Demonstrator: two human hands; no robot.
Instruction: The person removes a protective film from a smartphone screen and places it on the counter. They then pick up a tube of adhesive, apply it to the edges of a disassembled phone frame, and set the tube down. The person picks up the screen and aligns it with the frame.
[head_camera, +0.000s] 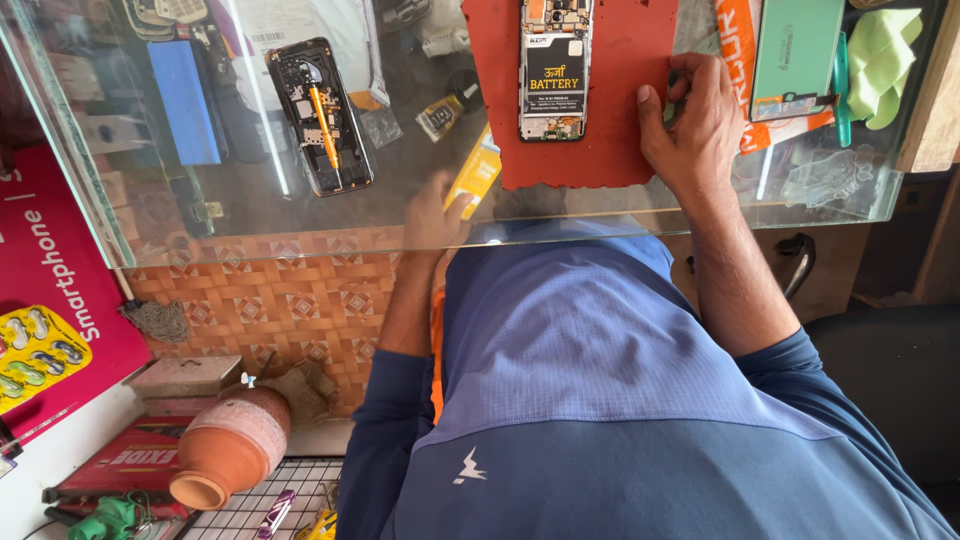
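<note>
My left hand (432, 215) is under the glass counter top (150, 215), closed on a small yellow box (476, 172). My right hand (697, 125) rests on top of the glass at the right edge of a red work mat (620, 120), fingers curled, holding nothing that I can see. An opened phone (555, 68) with its black battery exposed lies on the mat, just left of that hand. A second opened phone (320, 115) lies on the glass to the left, with a yellow-handled tool (324, 126) on it.
A teal phone back cover (797, 55), an orange package (742, 50) and a green cloth (884, 55) lie at the right. Small boxes and parts sit on the shelf under the glass. A clay pot (228, 448) and a pink poster (50, 270) are at lower left.
</note>
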